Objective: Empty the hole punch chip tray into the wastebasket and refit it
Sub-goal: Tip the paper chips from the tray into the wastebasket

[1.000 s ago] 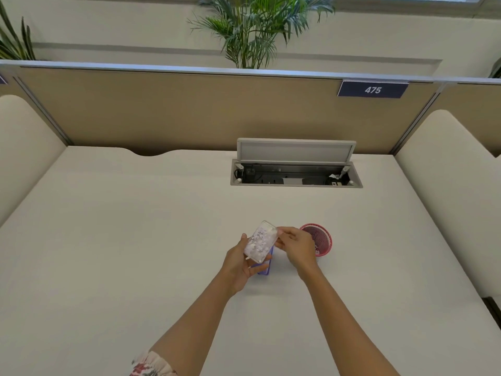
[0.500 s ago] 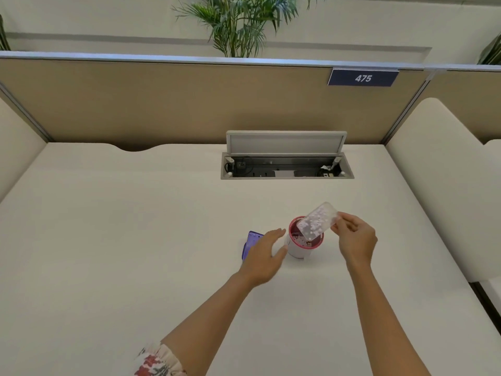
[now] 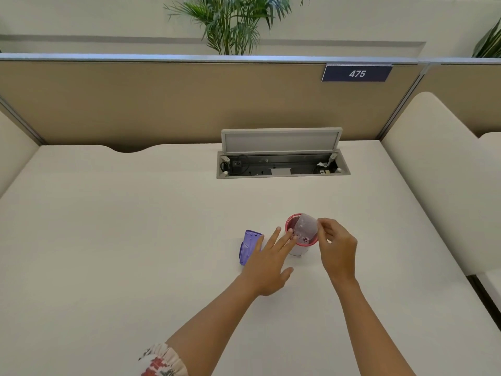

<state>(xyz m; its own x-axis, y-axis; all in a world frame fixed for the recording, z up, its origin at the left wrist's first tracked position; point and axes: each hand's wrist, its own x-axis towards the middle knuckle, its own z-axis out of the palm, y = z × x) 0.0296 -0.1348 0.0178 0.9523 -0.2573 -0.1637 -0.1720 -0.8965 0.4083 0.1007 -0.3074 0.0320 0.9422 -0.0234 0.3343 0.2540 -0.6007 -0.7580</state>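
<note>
A small wastebasket [image 3: 299, 246] with a pink mesh rim and a pale body stands upright on the cream surface [image 3: 135, 240]; it serves as the landmark here. Directly over its mouth, the clear chip tray [image 3: 305, 226] is tipped, its lower end reaching down into the opening, with small paper chips showing through the plastic near that end. The right hand [image 3: 337, 246], just to the right of the wastebasket, holds the tray's upper end in a narrow pinch grip between thumb and fingertips.

The left hand [image 3: 267, 263] is on the wastebasket's left and nearer side, its grip wide and holding nothing, fingers spread, with two fingertips [image 3: 290, 236] touching the rim or the tray's lower edge; which of the two cannot be told. The purple hole punch [image 3: 249, 246] lies on the surface to the left of the wastebasket, partly hidden behind the left hand, apart from the basket.

Beyond the wastebasket, set into the surface, an open cable box [image 3: 282, 165] has its lid raised. Farther back stands a tan partition [image 3: 162, 104] with a plate reading 475 [image 3: 357, 73].
</note>
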